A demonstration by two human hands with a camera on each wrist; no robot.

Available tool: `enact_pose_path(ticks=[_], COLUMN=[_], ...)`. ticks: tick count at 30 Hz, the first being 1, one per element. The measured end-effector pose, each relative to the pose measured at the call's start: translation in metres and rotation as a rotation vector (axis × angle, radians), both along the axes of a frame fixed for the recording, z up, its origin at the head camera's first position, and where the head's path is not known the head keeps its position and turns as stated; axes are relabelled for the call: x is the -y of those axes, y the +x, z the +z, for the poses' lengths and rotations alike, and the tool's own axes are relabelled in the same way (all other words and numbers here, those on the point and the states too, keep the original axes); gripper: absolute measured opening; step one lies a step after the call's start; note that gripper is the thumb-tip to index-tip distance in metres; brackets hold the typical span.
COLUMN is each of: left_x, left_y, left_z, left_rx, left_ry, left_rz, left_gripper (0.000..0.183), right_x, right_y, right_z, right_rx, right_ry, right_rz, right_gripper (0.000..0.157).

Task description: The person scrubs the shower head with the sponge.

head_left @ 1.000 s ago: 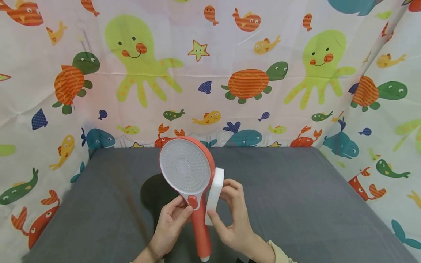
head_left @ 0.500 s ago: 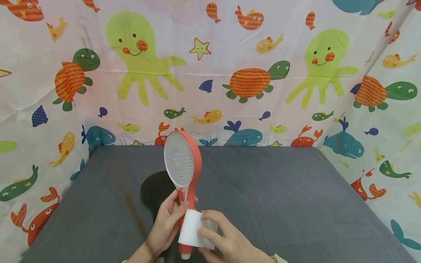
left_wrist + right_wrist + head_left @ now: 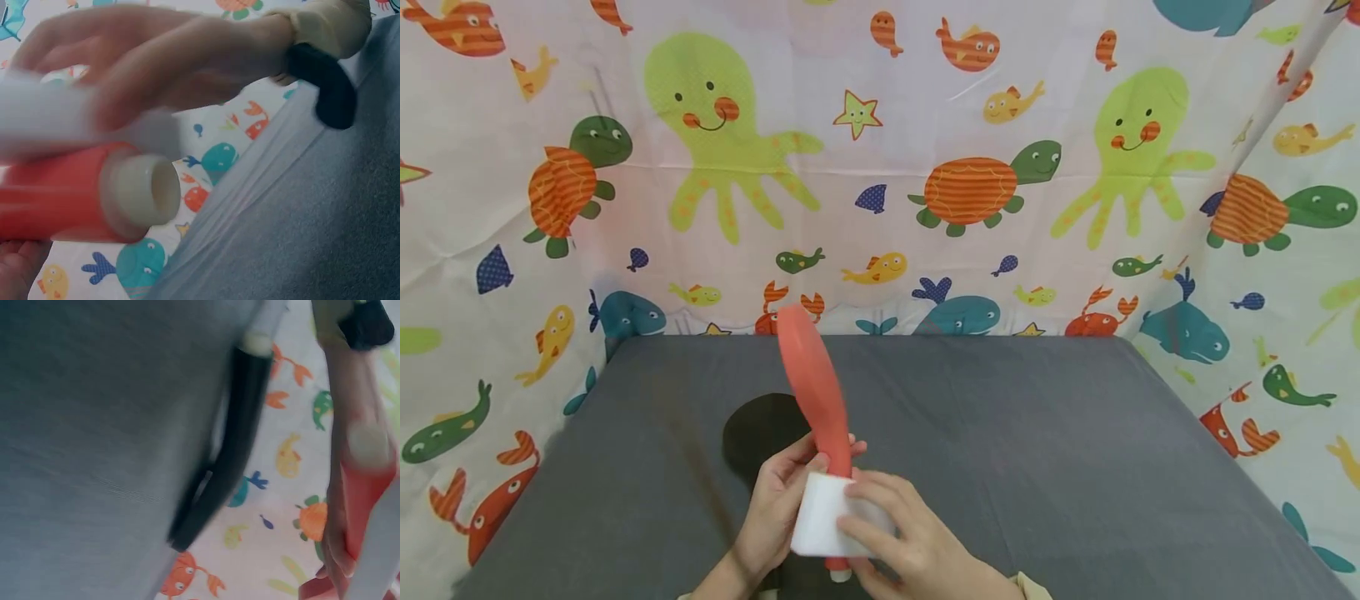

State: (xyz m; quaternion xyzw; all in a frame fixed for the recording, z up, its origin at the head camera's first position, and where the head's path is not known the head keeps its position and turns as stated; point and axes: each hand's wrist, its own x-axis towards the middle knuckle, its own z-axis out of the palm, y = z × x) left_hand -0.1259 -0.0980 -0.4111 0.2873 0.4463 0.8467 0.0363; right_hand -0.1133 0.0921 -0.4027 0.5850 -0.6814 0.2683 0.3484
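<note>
A coral-red handheld showerhead [image 3: 814, 375] stands nearly upright in the head view, its smooth back and side showing. The spray face is turned out of sight. My left hand [image 3: 778, 500] holds its handle, thumb in front, below the head. A white sponge [image 3: 823, 517] is pressed on the lower handle by my right hand [image 3: 913, 533], whose fingers grip it from the right. Below the sponge pokes the pale connector end [image 3: 840, 575]. The left wrist view shows this hollow connector [image 3: 150, 189] close up, with the blurred sponge [image 3: 50, 119] along the handle.
A dark object with a rounded head [image 3: 763, 433] lies on the grey cloth-covered table [image 3: 1037, 450] behind my left hand. From the right wrist camera, a black bent handle with a pale tip [image 3: 234, 431] shows. A sea-animal print curtain [image 3: 895, 92] surrounds the table.
The showerhead has turned in my left hand, so its spray face is now hidden and its back shows. My right hand moved the sponge down from beside the head onto the lower handle.
</note>
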Motion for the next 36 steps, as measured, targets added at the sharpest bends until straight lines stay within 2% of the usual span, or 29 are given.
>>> enact_pose_path(ticks=[4,7,12,14,18,20,21,24,28,31,33,36], left_x=[0.0,-0.001,-0.004,-0.005,-0.009,-0.009,-0.008,-0.004,0.001,0.001,0.0,-0.002], left_y=[-0.001,0.0,0.005,0.006,0.006,0.005,0.004,0.003,0.001,-0.001,0.0,0.001], left_z=[0.002,0.0,-0.006,-0.008,-0.011,-0.01,-0.01,-0.006,-0.002,-0.001,-0.002,-0.004], left_rx=[0.021,0.037,0.036,0.039,0.022,0.001,-0.014,0.008,0.033,0.024,0.01,-0.033], left_ry=[-0.028,-0.046,-0.021,-0.014,0.003,0.002,0.006,0.0,0.036,0.057,0.059,0.051], left_rz=[0.027,-0.007,-0.142,-0.178,-0.214,-0.209,-0.208,-0.17,-0.132,-0.128,-0.135,-0.158], left_gripper=[0.037,0.036,0.035,0.036,0.039,0.039,0.039,0.038,0.039,0.04,0.04,0.039], right_x=[-0.013,-0.019,-0.012,-0.008,-0.005,-0.006,-0.007,-0.01,-0.016,-0.02,-0.02,-0.014], right_y=[0.01,0.009,-0.012,-0.021,-0.03,-0.029,-0.027,-0.015,0.004,0.01,0.005,-0.012], right_z=[-0.008,-0.006,0.009,0.016,0.025,0.025,0.023,0.014,0.0,-0.003,-0.001,0.009], right_rx=[-0.007,0.037,0.024,0.025,0.159,0.18,0.169,0.073,-0.035,-0.059,-0.073,-0.107], right_ry=[0.2,0.24,0.043,-0.048,-0.154,-0.166,-0.155,-0.066,0.168,0.305,0.302,0.147], right_rz=[0.052,0.053,0.009,-0.034,-0.118,-0.124,-0.115,-0.074,-0.023,-0.007,-0.01,-0.011], right_gripper=[0.042,0.043,0.038,0.036,0.034,0.034,0.035,0.036,0.038,0.041,0.042,0.039])
